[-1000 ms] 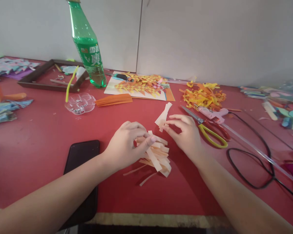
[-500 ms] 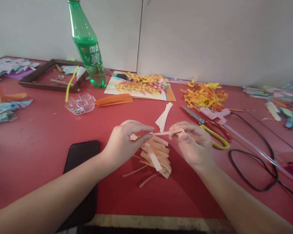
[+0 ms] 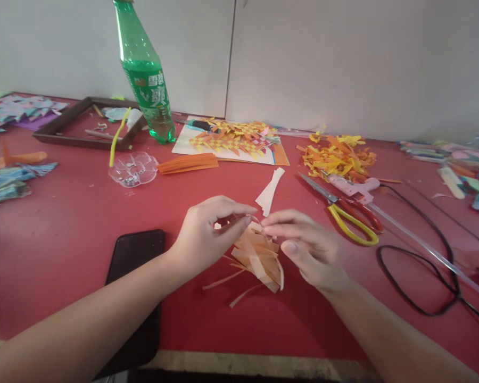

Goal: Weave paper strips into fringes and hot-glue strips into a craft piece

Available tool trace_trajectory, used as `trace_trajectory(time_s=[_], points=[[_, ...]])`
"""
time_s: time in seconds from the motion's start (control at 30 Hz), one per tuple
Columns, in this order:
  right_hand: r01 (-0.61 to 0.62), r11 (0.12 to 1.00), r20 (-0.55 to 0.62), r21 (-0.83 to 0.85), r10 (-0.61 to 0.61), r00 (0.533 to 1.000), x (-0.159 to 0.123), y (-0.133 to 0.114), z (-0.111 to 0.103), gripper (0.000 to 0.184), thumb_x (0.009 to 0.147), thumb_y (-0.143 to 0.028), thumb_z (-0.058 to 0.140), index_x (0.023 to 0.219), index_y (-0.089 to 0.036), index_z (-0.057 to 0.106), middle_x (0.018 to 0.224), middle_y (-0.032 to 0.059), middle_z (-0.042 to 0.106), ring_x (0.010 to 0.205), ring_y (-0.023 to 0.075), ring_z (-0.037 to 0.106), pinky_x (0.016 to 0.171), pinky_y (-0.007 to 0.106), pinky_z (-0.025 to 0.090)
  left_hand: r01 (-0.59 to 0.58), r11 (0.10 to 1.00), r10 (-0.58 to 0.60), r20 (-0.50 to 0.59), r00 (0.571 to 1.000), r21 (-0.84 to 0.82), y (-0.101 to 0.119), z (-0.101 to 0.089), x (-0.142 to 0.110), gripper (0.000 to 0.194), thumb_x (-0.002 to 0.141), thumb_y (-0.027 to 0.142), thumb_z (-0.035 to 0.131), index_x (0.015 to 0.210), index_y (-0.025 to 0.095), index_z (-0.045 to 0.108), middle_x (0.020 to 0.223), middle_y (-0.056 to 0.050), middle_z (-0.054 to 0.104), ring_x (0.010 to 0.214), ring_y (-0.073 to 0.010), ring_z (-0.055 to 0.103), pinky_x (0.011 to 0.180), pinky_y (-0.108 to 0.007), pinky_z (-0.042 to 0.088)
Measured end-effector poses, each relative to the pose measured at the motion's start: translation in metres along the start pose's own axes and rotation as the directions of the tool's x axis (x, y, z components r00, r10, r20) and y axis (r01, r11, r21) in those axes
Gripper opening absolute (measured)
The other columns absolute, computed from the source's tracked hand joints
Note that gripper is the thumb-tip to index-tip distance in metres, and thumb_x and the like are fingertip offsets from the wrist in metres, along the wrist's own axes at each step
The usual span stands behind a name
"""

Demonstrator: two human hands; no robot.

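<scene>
My left hand [image 3: 207,229] pinches a thin pale peach paper strip between thumb and fingers, just above the pile. My right hand [image 3: 313,247] has its index and middle fingers stretched to the strip near the left fingertips, while its thumb stands apart. Below both hands is a heap of woven or folded peach paper strips [image 3: 259,258], with loose ends fanning toward the table edge. One narrow end [image 3: 281,274] curves down at the heap's right side; whether it belongs to the pinched strip I cannot tell. Behind the hands rests a small stack of cream paper strips [image 3: 270,191].
Scissors [image 3: 347,213] and a pink glue gun [image 3: 355,187] with a black cord lie right. A phone [image 3: 138,260] sits under my left forearm. Farther back are a green bottle [image 3: 151,90], a dark frame [image 3: 75,139], orange strips [image 3: 189,163] and yellow-orange paper pieces [image 3: 337,157].
My right hand has moved left toward the left fingertips, and its thumb has come away from the strip. The strip no longer stretches straight between the hands.
</scene>
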State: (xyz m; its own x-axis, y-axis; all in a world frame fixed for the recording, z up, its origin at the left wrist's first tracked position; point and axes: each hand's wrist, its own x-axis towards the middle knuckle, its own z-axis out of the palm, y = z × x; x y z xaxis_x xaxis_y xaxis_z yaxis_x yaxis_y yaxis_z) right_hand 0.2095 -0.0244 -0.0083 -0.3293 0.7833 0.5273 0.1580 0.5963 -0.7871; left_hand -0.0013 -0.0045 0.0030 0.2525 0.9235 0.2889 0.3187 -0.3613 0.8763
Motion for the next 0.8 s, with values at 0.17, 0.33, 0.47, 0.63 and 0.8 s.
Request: trace_trajectory(time_s=[0.17, 0.33, 0.47, 0.63, 0.8], points=[[0.002, 0.998, 0.025, -0.064, -0.001, 1.0, -0.0008, -0.0001, 0.0023, 0.04, 0.089, -0.011, 0.062, 0.119, -0.037, 0.07, 0.101, 0.004, 0.064, 0.08, 0.0148, 0.067, 0.066, 0.028, 0.059, 0.107, 0.98, -0.104, 0.028, 0.994, -0.168, 0.0018, 0.0017, -0.0028, 0.022, 0.082, 0.028, 0.072, 0.102, 0.019, 0.073, 0.084, -0.005, 0.074, 0.071, -0.0143, 0.067, 0.061, -0.023, 0.053], [0.093, 0.979, 0.053, -0.183, -0.085, 0.995, 0.0038, 0.0001, 0.0013, 0.024, 0.085, -0.022, 0.072, 0.107, -0.032, 0.072, 0.09, 0.0023, 0.061, 0.073, 0.014, 0.064, 0.066, 0.028, 0.058, 0.099, 0.968, -0.065, 0.151, 0.986, -0.23, 0.0041, 0.001, -0.0034, 0.017, 0.08, 0.023, 0.072, 0.096, 0.017, 0.072, 0.084, -0.006, 0.077, 0.073, -0.0164, 0.071, 0.066, -0.025, 0.056], [0.112, 0.976, 0.055, -0.189, -0.103, 0.993, 0.0058, -0.0011, 0.0005, 0.007, 0.086, -0.022, 0.071, 0.09, -0.027, 0.068, 0.087, 0.002, 0.063, 0.075, 0.0147, 0.065, 0.067, 0.029, 0.056, 0.121, 0.953, -0.063, 0.208, 0.976, -0.277, 0.0026, 0.0017, -0.0037, 0.014, 0.081, 0.029, 0.075, 0.088, 0.017, 0.074, 0.087, -0.007, 0.078, 0.076, -0.0179, 0.072, 0.07, -0.027, 0.056], [-0.035, 0.995, -0.043, -0.094, 0.031, 0.999, 0.0018, 0.0007, 0.0037, 0.012, 0.088, -0.013, 0.065, 0.088, -0.025, 0.062, 0.085, 0.0011, 0.065, 0.076, 0.0134, 0.066, 0.066, 0.026, 0.056, 0.208, 0.878, -0.129, 0.205, 0.97, -0.431, 0.0031, -0.0017, -0.0047, 0.036, 0.094, 0.049, 0.055, 0.095, 0.018, 0.074, 0.093, -0.008, 0.077, 0.083, -0.018, 0.072, 0.074, -0.028, 0.057], [-0.159, 0.987, -0.178, -0.001, 0.157, 0.972, 0.0012, 0.0038, 0.0071, 0.01, 0.087, -0.015, 0.067, 0.087, -0.024, 0.063, 0.083, -0.0001, 0.067, 0.069, 0.0115, 0.068, 0.06, 0.022, 0.058, 0.191, 0.783, -0.103, 0.18, 0.978, -0.592, 0.0032, -0.0008, -0.0037, 0.035, 0.086, 0.047, 0.069, 0.105, 0.018, 0.069, 0.093, -0.007, 0.078, 0.078, -0.0164, 0.073, 0.071, -0.026, 0.058]])
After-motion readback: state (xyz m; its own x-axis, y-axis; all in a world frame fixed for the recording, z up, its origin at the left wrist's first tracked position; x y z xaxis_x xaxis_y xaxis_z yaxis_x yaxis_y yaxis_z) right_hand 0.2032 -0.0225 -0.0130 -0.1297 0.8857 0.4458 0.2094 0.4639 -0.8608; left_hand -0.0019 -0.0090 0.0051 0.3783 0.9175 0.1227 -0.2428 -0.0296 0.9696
